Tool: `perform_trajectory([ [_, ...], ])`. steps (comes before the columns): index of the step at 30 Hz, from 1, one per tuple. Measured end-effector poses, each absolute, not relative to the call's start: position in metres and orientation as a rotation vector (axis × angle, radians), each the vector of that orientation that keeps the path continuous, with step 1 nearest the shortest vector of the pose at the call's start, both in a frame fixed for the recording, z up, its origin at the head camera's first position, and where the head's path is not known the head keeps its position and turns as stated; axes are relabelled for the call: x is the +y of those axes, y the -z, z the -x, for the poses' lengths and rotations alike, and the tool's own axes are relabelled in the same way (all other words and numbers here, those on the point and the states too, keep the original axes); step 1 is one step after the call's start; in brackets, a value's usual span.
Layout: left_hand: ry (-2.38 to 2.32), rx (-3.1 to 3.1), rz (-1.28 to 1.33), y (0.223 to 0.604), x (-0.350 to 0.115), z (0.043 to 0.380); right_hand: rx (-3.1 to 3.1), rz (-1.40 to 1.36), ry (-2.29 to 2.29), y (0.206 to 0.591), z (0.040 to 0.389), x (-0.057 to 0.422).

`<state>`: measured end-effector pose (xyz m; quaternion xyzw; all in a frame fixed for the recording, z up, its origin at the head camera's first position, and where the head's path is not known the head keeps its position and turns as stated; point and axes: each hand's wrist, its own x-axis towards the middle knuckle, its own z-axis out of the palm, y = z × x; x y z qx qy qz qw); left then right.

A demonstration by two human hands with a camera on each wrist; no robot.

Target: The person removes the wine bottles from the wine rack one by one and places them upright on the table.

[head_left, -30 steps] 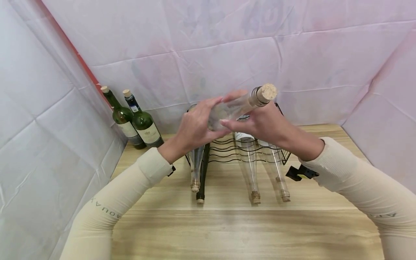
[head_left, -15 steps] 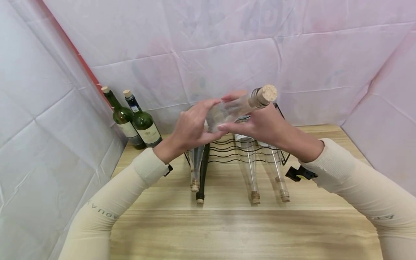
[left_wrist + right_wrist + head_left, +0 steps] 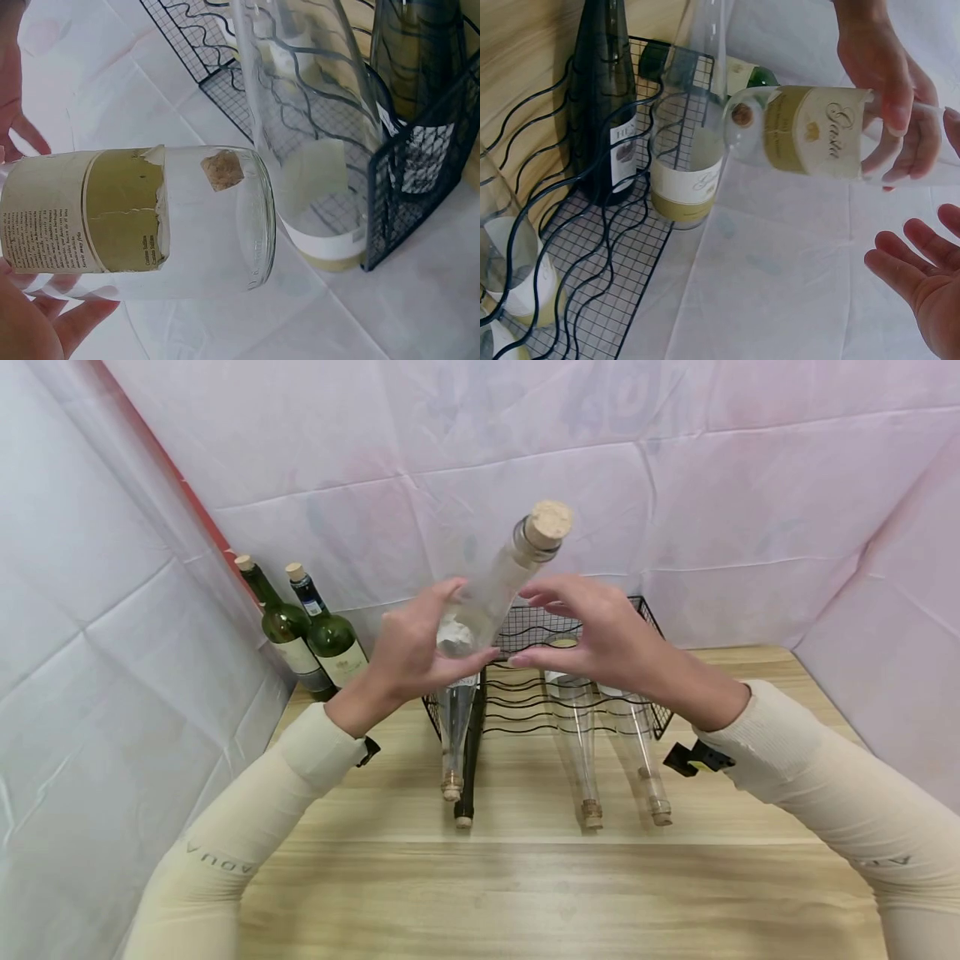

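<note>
A clear wine bottle with a cork (image 3: pixel 491 593) is held up tilted above the black wire rack (image 3: pixel 525 628). My left hand (image 3: pixel 408 652) grips its body, thumb on the near side and fingers behind. In the right wrist view, that left hand (image 3: pixel 891 86) curls round the bottle (image 3: pixel 817 135) beside its cream and olive label. My right hand (image 3: pixel 600 631) hovers to the right of the bottle, apart from it, with loosely bent fingers holding nothing. Below the hands, clear corked bottles (image 3: pixel 576 735) and one dark bottle (image 3: pixel 468 768) lie in the rack, necks towards me.
Two green corked bottles, one (image 3: pixel 281 627) beside the other (image 3: pixel 333 647), stand at the table's back left. White cloth walls (image 3: pixel 525 427) enclose the wooden table (image 3: pixel 525 893) at the back and sides. Rack wires run wavy between mesh ends.
The bottle has moved left and tipped more upright, its cork going up and left. My right hand has let go of it, while my left hand has shifted left with it.
</note>
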<state>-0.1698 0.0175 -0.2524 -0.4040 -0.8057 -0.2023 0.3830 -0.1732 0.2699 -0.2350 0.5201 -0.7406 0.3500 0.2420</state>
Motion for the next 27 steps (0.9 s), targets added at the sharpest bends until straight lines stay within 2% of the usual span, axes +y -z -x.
perform_trajectory([
  [27, 0.705, -2.205, 0.728, 0.26, -0.033, 0.162, -2.092, -1.365, -0.863, 0.256, 0.181, 0.277],
])
